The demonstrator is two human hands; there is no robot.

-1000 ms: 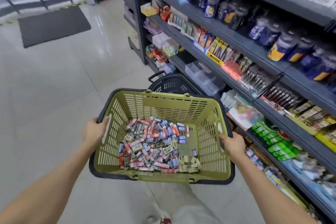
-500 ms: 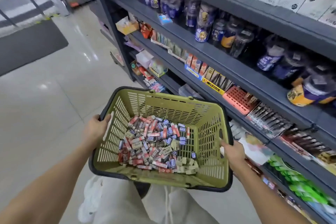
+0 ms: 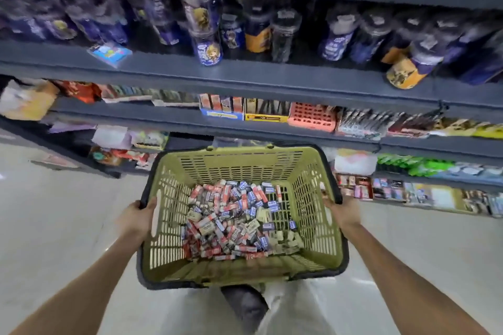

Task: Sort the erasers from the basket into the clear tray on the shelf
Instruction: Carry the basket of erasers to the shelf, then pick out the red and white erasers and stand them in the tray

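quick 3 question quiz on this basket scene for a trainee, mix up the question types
1. True or false: the erasers lie loose inside the basket.
2. Of the left hand and the right hand, how many grip the basket's rim? A none, B one, C both.
3. Fill in: the basket's slotted walls are ___ in colour, with a dark rim.

Key: 1 true; 2 C; 3 green.
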